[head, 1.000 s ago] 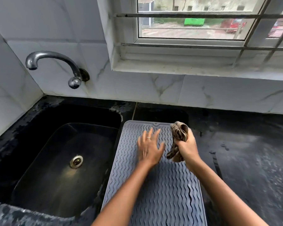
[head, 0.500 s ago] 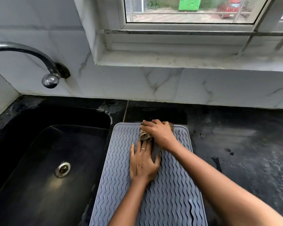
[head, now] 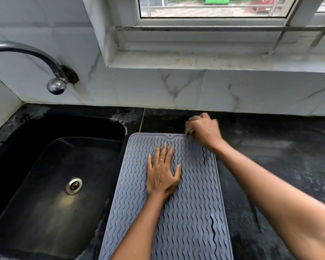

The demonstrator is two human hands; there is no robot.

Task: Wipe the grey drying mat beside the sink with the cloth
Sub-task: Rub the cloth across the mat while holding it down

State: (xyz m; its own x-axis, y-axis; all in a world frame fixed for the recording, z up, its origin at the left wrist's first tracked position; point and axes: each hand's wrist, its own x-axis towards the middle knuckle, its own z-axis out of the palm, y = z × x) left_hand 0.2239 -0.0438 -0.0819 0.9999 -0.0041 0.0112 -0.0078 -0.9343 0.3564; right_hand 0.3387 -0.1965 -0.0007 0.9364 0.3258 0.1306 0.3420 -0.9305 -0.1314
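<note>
No readable text, labels, brands or numbers anywhere in view.

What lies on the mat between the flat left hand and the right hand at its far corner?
Head view: nothing. Only bare ribbed surface of the grey wavy silicone drying mat separates the flat left hand from the blurred right hand.

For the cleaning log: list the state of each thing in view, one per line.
Mat: flat on the counter beside the sink, split near its right edge.
Left hand: fingers straight, pressing the mat.
Right hand: blurred at the mat's far right corner, fingers curled.
Cloth: mostly hidden.
Tap: no water visible.
Sink: no standing water visible.
</note>
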